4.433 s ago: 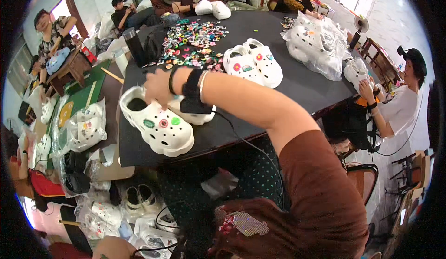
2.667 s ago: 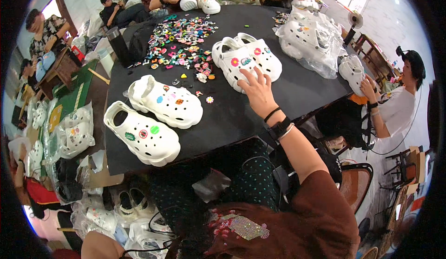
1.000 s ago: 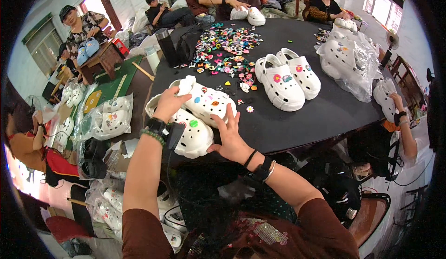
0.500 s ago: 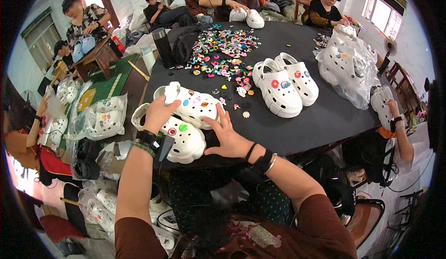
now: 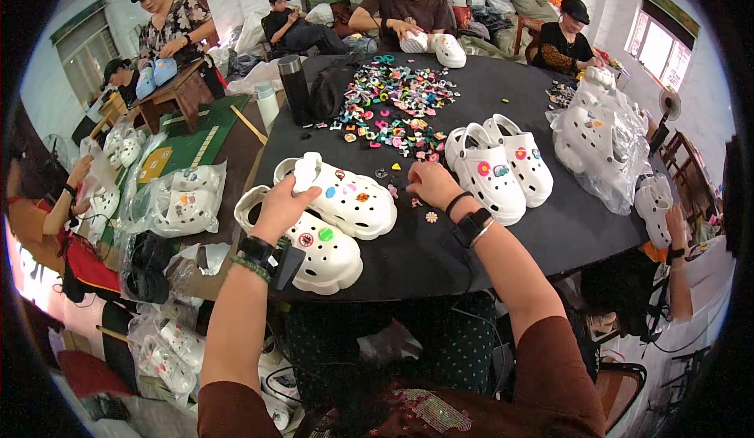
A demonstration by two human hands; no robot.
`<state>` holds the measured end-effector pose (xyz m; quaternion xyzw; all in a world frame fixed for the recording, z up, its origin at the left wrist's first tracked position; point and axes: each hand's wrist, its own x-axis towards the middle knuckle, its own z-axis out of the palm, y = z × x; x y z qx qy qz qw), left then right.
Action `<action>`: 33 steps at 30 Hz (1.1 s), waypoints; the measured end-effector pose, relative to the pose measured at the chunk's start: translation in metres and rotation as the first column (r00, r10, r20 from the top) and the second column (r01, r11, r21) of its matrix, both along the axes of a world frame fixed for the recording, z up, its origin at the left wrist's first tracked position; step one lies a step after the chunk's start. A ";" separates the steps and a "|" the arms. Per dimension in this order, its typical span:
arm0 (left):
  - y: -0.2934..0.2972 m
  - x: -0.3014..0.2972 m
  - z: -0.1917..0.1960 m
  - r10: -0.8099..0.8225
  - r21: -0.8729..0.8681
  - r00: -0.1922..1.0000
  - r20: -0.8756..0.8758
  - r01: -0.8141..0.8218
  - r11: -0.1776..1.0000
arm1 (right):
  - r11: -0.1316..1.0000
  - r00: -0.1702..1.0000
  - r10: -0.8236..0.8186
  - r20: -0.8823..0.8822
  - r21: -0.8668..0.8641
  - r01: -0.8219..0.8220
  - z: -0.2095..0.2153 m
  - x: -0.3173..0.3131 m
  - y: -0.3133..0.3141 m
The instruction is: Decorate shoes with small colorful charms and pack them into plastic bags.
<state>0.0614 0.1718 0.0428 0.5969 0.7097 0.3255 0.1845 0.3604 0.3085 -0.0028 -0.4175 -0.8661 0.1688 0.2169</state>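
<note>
A pair of white clogs lies before me: the nearer clog (image 5: pixel 330 265) carries a green and a red-and-black charm, and the farther clog (image 5: pixel 365 212) several coloured ones. My left hand (image 5: pixel 283 208) is closed on the farther clog near its heel strap. To their right, my right hand (image 5: pixel 433 183) reaches down to the black tabletop (image 5: pixel 503 249) with bent fingers pressed together. Whatever its fingertips may hold is hidden. Beside it lie a daisy charm (image 5: pixel 431 217) and a few small loose charms. Another white clog pair (image 5: pixel 493 190) with pink flower charms stands just right of that hand.
A heap of coloured charms (image 5: pixel 400 92) spreads across the table's far middle. A dark tumbler (image 5: pixel 294 91) and white bottle (image 5: pixel 266 104) stand far left. Bagged white clogs (image 5: pixel 593 135) sit at right, more bagged clogs (image 5: pixel 188 202) at left. Several other people work around the table.
My right hand has left the farther clog and moved right, down to the loose charms, its spread fingers now bent together. My left hand stays on the clog. The view has shifted slightly.
</note>
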 end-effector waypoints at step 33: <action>-0.007 0.004 0.004 0.085 0.012 0.996 0.033 -0.086 0.996 | 0.989 0.991 -0.047 0.129 0.142 0.029 0.002 -0.072 0.131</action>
